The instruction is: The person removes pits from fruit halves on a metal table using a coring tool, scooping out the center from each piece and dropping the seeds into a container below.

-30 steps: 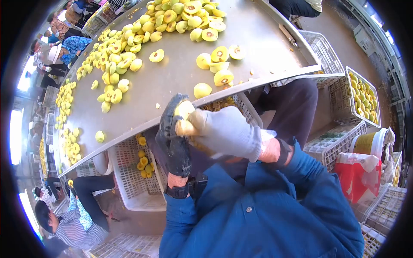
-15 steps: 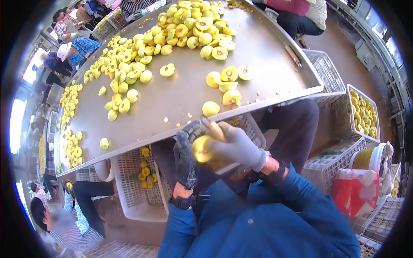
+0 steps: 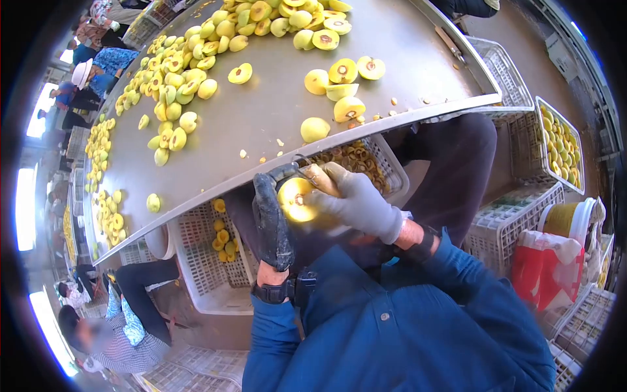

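Observation:
My left hand [image 3: 273, 215], in a dark, dirty glove, is wrapped round a halved yellow fruit [image 3: 297, 199] whose cut face shows a brown centre. My right hand [image 3: 362, 206], in a grey glove, grips the wooden handle [image 3: 320, 179] of a small tool with a thin curved metal tip. Its fingertips touch the fruit's right side. Both hands are just off the near edge of the metal table [image 3: 215, 144]. On the table lie a single fruit [image 3: 315, 129], several cut halves [image 3: 343, 70] and a large pile of fruit [image 3: 173, 81].
Below the table edge are a crate of brown-yellow scraps [image 3: 392, 163] and a crate with several halves [image 3: 196, 261]. Full fruit crate [image 3: 560, 147], red bag [image 3: 545, 271] and bucket [image 3: 565, 219] stand right. Another tool [image 3: 449, 42] lies on the table. A seated co-worker [image 3: 124, 340] is lower left.
The view has shifted. Compared with one second ago, the cut face of the fruit in my left hand now faces the camera, and the tool's curved tip shows above it.

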`<state>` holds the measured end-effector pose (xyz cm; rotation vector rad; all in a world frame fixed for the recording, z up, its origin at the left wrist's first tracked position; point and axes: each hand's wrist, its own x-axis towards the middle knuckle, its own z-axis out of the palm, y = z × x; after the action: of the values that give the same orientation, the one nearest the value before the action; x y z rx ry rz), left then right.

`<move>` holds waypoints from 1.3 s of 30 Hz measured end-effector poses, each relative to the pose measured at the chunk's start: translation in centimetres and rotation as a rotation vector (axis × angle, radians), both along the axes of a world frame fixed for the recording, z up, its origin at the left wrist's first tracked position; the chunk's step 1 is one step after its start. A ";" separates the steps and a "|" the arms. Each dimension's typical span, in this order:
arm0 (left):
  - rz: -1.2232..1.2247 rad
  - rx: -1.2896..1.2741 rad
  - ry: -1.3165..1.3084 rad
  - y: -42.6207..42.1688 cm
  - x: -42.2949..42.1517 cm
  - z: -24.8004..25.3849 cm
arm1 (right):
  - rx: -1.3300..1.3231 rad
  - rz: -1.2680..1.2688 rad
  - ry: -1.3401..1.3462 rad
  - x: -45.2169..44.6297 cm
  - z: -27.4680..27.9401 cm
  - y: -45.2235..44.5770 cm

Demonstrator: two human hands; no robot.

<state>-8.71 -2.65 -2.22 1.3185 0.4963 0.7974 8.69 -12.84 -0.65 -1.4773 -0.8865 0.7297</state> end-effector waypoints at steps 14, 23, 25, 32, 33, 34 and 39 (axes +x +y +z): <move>-0.125 0.034 0.005 1.2 -0.6 0.1 | -0.031 0.015 0.236 0.3 -1.7 -0.1; -0.010 -0.210 -0.077 -0.6 1.7 0.0 | -0.102 0.183 1.017 -0.6 -0.8 -0.6; 0.032 -0.324 -0.124 -1.8 3.2 0.1 | -0.034 0.040 0.767 -2.1 -1.4 0.0; 0.110 -0.426 -0.165 -1.6 5.3 1.9 | -0.046 -0.167 -0.498 -2.0 0.6 -2.6; 0.118 -0.412 -0.163 -1.5 5.7 2.2 | -0.052 -0.200 -0.560 -1.9 1.2 -3.0; 0.116 -0.387 -0.157 -1.4 6.0 2.5 | -0.086 -0.152 -0.542 -1.9 1.4 -3.4; 0.073 -0.166 -0.077 -2.2 6.8 3.5 | -0.151 -0.028 -0.652 -2.3 1.1 -3.0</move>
<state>-1.90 -4.88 1.31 1.1174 0.5407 0.8459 6.43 -15.87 0.42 -1.9013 -1.3130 0.2873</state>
